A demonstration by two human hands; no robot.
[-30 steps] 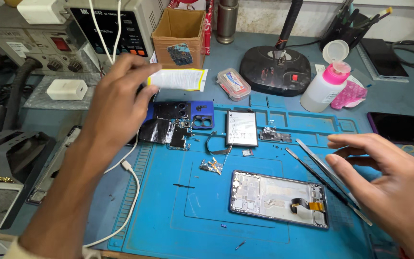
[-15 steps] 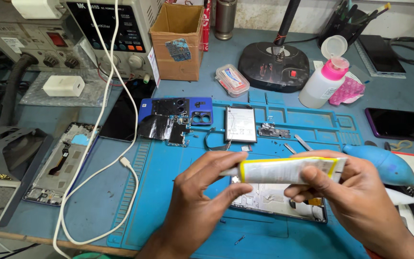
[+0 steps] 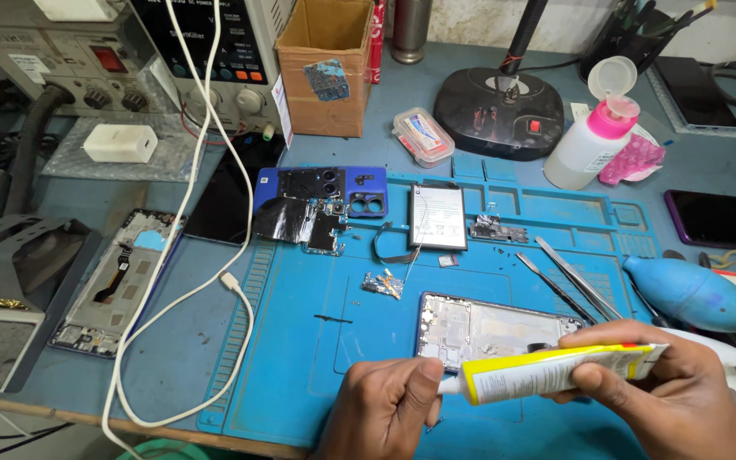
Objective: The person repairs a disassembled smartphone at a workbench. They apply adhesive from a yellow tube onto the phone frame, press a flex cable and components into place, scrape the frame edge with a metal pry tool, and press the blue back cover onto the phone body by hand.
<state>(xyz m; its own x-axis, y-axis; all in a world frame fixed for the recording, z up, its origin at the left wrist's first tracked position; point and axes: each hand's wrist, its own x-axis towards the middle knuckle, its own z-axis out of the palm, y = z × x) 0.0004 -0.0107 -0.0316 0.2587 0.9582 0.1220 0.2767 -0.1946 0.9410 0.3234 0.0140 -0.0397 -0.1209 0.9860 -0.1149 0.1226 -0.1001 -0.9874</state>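
Observation:
A yellow and white glue tube (image 3: 555, 372) lies across my right hand (image 3: 666, 396), which grips its body near the front edge of the blue mat (image 3: 300, 341). My left hand (image 3: 385, 405) pinches the tube's white nozzle end between thumb and fingers. Just behind the tube lies an opened phone frame (image 3: 487, 328), partly hidden by the tube and my hands. Farther back on the mat sit a phone battery (image 3: 437, 217), a blue camera cover (image 3: 321, 183) and a circuit board (image 3: 325, 226).
Metal tweezers (image 3: 572, 277) and a blue air blower (image 3: 696, 294) lie at the right. A pump bottle (image 3: 589, 140), lamp base (image 3: 496, 98), cardboard box (image 3: 325, 68) and power supply (image 3: 206, 51) stand behind. A white cable (image 3: 215, 281) and another phone frame (image 3: 117, 281) lie at the left.
My hands have lowered with the tube towards the front edge, uncovering more of the phone frame. My left hand has shifted onto the tube's nozzle end.

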